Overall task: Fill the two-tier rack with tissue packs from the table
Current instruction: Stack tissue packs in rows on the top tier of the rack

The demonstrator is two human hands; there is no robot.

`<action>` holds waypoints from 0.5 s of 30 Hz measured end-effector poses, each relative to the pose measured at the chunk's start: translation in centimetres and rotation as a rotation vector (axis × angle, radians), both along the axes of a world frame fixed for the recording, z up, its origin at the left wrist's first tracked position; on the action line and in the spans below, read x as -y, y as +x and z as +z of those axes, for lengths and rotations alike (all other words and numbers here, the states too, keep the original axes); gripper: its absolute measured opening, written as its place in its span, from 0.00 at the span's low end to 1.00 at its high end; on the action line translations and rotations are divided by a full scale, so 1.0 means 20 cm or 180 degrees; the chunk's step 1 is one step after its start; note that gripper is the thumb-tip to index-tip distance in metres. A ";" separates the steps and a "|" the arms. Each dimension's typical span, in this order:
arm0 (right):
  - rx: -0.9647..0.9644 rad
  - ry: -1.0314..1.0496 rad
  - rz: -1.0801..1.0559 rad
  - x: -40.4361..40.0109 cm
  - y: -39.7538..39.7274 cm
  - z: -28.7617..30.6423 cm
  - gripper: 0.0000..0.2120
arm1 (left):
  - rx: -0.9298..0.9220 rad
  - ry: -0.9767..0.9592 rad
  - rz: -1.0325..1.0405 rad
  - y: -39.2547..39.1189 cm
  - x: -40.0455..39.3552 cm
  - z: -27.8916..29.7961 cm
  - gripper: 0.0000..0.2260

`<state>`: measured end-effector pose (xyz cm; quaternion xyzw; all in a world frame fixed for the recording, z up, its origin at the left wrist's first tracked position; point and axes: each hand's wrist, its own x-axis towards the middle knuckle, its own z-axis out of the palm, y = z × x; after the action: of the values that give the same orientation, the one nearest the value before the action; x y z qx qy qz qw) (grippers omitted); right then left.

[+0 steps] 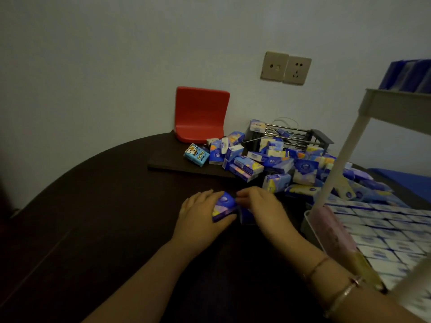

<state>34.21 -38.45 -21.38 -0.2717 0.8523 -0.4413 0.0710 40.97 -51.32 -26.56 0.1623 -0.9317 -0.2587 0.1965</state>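
Dim head view: a dark tabletop [98, 206] carries a loose heap of tissue packs [275, 164] beside the white two-tier rack [335, 173], its lower tier already tightly rowed. The left hand [198, 217] curls round one pack [224, 206]; the right hand [258, 203] covers another, grip unclear, probably squaring both for shelving.

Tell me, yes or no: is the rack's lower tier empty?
No: the lower tier of the rack already holds rows of white tissue packs.

Single head view, looking down, close over table [98, 206]
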 end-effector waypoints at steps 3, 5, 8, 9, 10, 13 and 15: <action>0.0093 -0.0225 -0.0235 -0.05 -0.03 0.02 0.13 | -0.0028 0.0018 0.0076 0.00 -0.02 0.02 0.23; -0.0057 0.0766 0.0080 -0.07 -0.05 0.00 0.24 | -0.0074 0.0074 0.0109 0.01 -0.04 0.04 0.20; -0.0502 0.1728 0.0249 -0.10 -0.03 -0.03 0.32 | -0.0120 0.0289 0.0179 0.05 -0.06 0.06 0.22; -0.0661 0.1763 0.0200 -0.11 -0.02 -0.04 0.31 | -0.0149 0.0416 0.0191 0.06 -0.06 0.07 0.24; -0.0742 0.1724 0.0157 -0.12 -0.01 -0.04 0.29 | -0.0208 0.0583 0.0200 0.08 -0.07 0.08 0.26; -0.0100 0.1093 -0.0054 -0.14 0.01 0.06 0.24 | -0.0596 0.1129 0.0260 0.15 -0.10 0.16 0.32; 0.0618 0.0233 0.0006 -0.14 0.06 0.19 0.22 | -0.0850 0.1257 0.0306 0.20 -0.13 0.26 0.32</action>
<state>35.41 -35.69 -17.51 -0.2256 0.8567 -0.4340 0.1636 45.01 -48.75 -21.35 0.2060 -0.8201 -0.4453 0.2945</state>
